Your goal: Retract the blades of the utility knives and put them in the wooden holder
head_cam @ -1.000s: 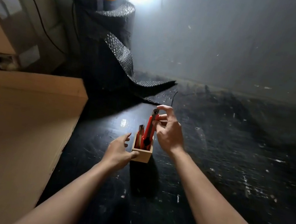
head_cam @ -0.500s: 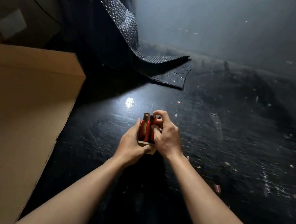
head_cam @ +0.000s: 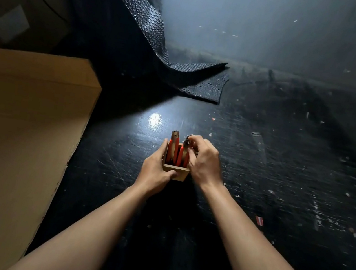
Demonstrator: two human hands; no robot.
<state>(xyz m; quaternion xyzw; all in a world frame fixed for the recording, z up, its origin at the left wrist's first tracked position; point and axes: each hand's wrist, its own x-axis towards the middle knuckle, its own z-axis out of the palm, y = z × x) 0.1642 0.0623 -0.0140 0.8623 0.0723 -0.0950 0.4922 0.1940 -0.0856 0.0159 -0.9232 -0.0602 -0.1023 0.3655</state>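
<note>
Since 1 s ago the right hand [head_cam: 204,162] has come down w/ the second knife: it was poised high above the wooden holder [head_cam: 176,173], now it's sunk in beside the first. The left hand [head_cam: 155,170], which was open just short of the holder, has closed round it.

Nearest the holder: both forearms run in from the bottom edge and meet on it. Left hand wraps the holder's left wall, thumb across the front face, prob. to keep the light box from tipping or sliding while a knife goes in. Right hand sits against the holder's right side, fingers curled over the top of the right utility knife [head_cam: 182,155], pinching its upper end; looks like seating it or checking the slider, can't tell which.

In the holder: left utility knife [head_cam: 172,149] stands upright, long axis vertical, dark end up, red body down in the box. Right knife also near vertical, leaning slightly, top end up under the fingertips. No bare blade shows at either top; tips down inside are hidden, so retraction can't be confirmed. Both knives housed, so the task looks about done.

The holder stands on the scratched black bench [head_cam: 256,192]. Left of the holder, a big cardboard box [head_cam: 24,123]. Beyond the holder, well apart, a dark bubble wrap sheet [head_cam: 192,77] drapes down onto the bench.
</note>
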